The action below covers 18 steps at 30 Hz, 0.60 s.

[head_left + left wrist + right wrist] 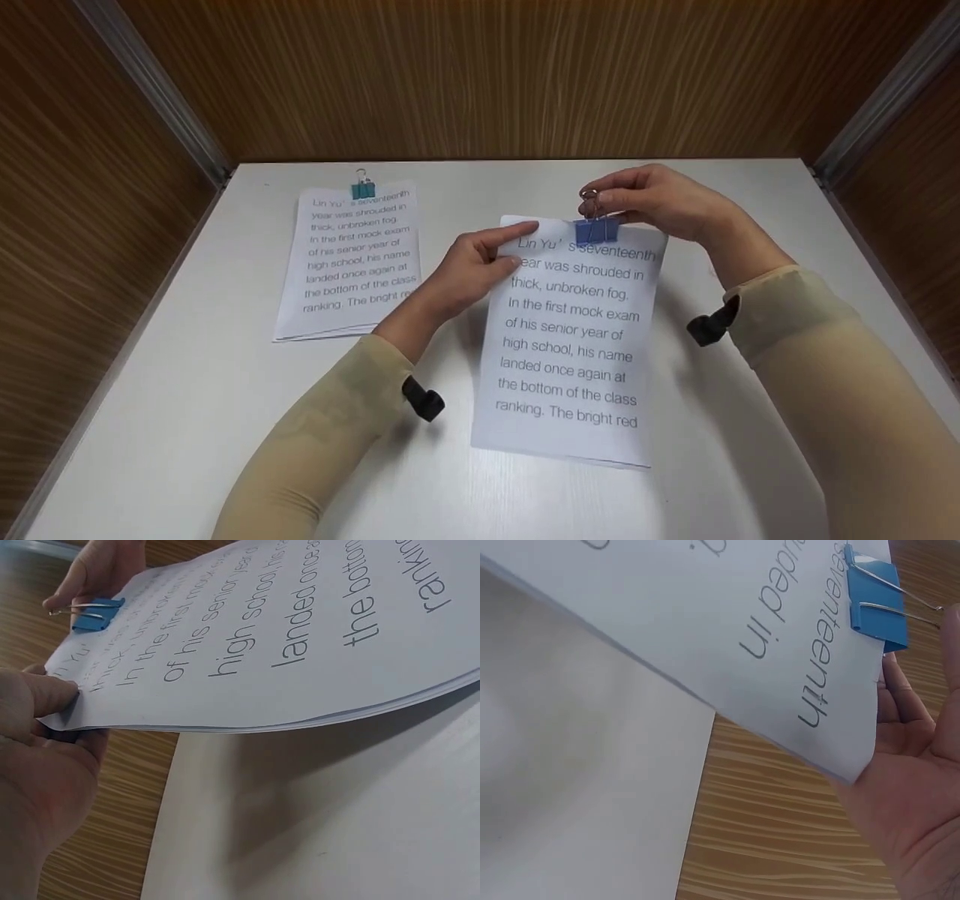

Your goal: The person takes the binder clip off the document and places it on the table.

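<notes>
A stack of printed paper sheets [566, 352] is held up over the white table, its lower end towards me. My left hand [472, 270] pinches its upper left corner, thumb on the printed face and fingers underneath, as the left wrist view shows. On the top edge, right of the middle, sits a blue binder clip [596, 231]. My right hand [664, 199] has thumb and fingers at the clip's wire handles. In the right wrist view the thumb is by the handle ends of the blue clip [877, 604], and other fingers are partly hidden behind the paper.
To the left lies another printed stack [352, 262] with a teal binder clip [364, 189] on its top edge. The white table [187, 420] meets wood-grained panels [480, 82] at the back and both sides. A black strap end hangs from each sleeve.
</notes>
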Each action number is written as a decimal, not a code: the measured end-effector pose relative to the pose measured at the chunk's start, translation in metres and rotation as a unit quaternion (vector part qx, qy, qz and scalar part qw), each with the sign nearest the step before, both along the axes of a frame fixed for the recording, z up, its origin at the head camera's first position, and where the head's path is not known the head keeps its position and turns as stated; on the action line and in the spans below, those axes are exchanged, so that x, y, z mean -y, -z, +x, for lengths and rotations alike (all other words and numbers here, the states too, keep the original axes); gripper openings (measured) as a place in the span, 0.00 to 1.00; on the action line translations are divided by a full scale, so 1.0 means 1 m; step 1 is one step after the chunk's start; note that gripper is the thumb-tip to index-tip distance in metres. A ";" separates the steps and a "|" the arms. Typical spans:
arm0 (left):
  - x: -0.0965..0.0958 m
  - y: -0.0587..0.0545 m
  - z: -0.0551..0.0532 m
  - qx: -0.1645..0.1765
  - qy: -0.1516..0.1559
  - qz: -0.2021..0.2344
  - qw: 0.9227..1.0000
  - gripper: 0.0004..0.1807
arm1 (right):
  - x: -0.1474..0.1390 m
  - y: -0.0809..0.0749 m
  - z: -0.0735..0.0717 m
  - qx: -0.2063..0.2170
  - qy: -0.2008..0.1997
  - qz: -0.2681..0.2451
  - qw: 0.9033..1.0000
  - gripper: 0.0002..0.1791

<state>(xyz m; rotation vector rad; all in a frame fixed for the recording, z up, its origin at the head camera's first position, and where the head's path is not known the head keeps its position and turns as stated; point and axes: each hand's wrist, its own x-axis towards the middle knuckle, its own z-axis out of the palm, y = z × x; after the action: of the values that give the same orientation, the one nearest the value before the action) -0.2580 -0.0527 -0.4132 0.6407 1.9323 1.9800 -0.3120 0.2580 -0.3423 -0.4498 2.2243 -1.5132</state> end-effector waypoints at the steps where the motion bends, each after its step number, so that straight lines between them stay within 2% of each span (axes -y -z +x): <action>1: 0.000 0.000 0.000 -0.002 0.000 0.001 1.000 0.28 | 0.000 0.000 0.000 -0.001 0.002 0.000 1.000 0.27; 9: 0.001 0.000 -0.001 -0.002 -0.006 -0.005 1.000 0.28 | 0.002 -0.005 0.003 -0.026 0.015 0.019 0.999 0.28; 13: 0.003 0.002 -0.001 0.006 -0.006 0.002 1.000 0.29 | 0.001 -0.007 0.002 -0.048 0.037 -0.045 0.997 0.25; 18: 0.005 0.005 -0.001 0.008 -0.009 0.012 1.000 0.29 | -0.005 -0.008 0.003 -0.067 0.069 -0.137 0.986 0.20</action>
<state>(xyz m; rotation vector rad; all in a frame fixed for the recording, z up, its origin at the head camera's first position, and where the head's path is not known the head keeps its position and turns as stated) -0.2590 -0.0577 -0.4180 0.6142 1.9157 2.0153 -0.3093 0.2629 -0.3343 -0.5000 2.1928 -1.9273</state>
